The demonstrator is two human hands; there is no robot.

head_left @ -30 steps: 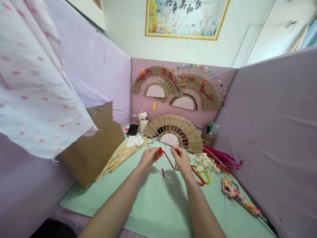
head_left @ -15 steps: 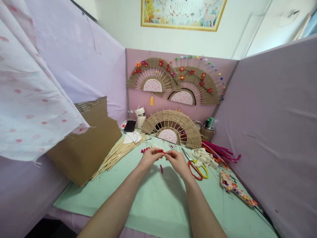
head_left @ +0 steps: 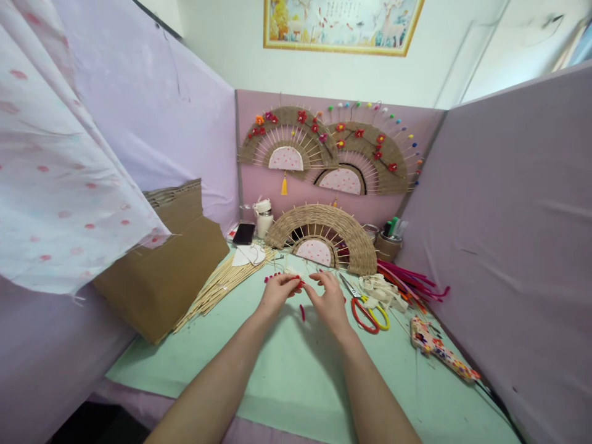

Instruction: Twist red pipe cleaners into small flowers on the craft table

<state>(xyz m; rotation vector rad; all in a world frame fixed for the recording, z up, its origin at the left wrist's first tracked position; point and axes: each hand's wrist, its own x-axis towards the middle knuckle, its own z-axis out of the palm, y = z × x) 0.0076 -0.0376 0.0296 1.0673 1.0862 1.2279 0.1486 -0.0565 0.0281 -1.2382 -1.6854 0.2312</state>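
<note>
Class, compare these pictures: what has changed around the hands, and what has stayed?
The right hand has moved left to the small red fuzzy piece gripped by the left hand; the right thumb and forefinger, together half a second ago, now stand apart. The long red strip earlier hanging from that piece no longer shows. The short magenta fuzzy strip, red-handled metal scissors and tan woven fan stayed put.

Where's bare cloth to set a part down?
Green cloth between left forearm and right forearm, nearside of the pink scrap. Also between right forearm and corded tool, nearer than the scissors; and between left forearm and cardboard. Crowded: past the left hand and right hand, among woven fan, sticks and pipe cleaners.
</note>
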